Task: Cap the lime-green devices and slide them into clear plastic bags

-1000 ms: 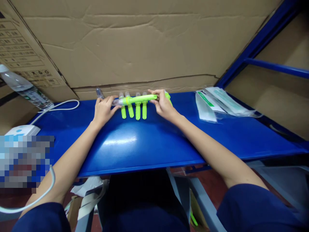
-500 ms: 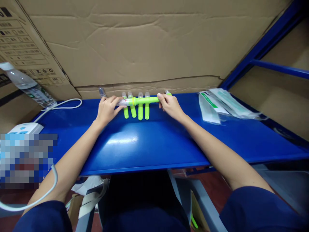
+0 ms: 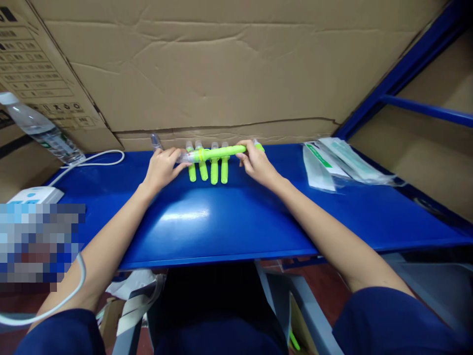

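A bright green light stick with a clear end and a yellow ring is held level above the blue table. My left hand is closed around its clear end. At the other end, my right hand pinches the green tip between thumb and fingers. Behind and below it, several similar green sticks with clear tops lie side by side. One more stick shows partly behind my right hand, and a clear piece lies just beyond my left hand.
On the left are a water bottle, a white cable and a white power strip. Clear plastic packets lie at the right on the blue table. A cardboard wall rises behind.
My right hand has shifted its grip, with the fingers now higher around the green tip. That end of the stick is raised slightly. My left hand keeps its hold.
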`<state>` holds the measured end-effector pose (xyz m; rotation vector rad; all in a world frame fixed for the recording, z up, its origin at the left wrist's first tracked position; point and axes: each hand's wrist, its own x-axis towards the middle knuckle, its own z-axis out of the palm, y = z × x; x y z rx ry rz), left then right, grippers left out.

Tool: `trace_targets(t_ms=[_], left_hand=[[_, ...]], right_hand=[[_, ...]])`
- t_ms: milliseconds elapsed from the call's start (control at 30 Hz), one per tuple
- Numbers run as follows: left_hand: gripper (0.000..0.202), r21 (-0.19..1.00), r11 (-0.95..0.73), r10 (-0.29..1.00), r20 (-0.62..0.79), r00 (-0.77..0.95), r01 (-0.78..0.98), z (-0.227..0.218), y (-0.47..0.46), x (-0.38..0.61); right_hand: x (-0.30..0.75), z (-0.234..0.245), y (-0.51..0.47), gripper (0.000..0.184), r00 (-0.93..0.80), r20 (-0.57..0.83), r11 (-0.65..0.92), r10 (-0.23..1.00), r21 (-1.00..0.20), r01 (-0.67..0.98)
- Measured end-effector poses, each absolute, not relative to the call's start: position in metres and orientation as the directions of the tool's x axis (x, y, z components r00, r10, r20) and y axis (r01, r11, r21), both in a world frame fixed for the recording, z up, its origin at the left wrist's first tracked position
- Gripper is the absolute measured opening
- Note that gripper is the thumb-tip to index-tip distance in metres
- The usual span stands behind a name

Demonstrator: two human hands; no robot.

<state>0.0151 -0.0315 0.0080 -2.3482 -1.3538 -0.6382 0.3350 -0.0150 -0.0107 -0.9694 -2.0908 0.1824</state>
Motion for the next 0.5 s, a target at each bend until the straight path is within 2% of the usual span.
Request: trace_targets(t_ms=[133, 367, 500], left_hand=[[0.056, -0.069, -0.543, 0.664, 0.575, 0.478, 0.837, 0.0044, -0.0288, 0.0125], [0.053, -0.012, -0.596, 0.615, 0.636, 0.466, 0.803, -0.0013, -0.0265, 0.0117], [0.05, -0.009, -0.592, 0.606, 0.654, 0.452, 0.806, -0.0015, -0.0273, 0.0125]], right_hand=[[0.3379, -0.0045, -0.019, 0.032, -0.374, 0.645, 0.714, 0.666, -0.408, 0.569], [0.3387, -0.0021, -0.0204, 0.049, -0.329, 0.661, 0.694, 0.674, -0.416, 0.587], [0.3372, -0.0002, -0.0243, 0.056, -0.324, 0.598, 0.656, 0.733, -0.498, 0.567]])
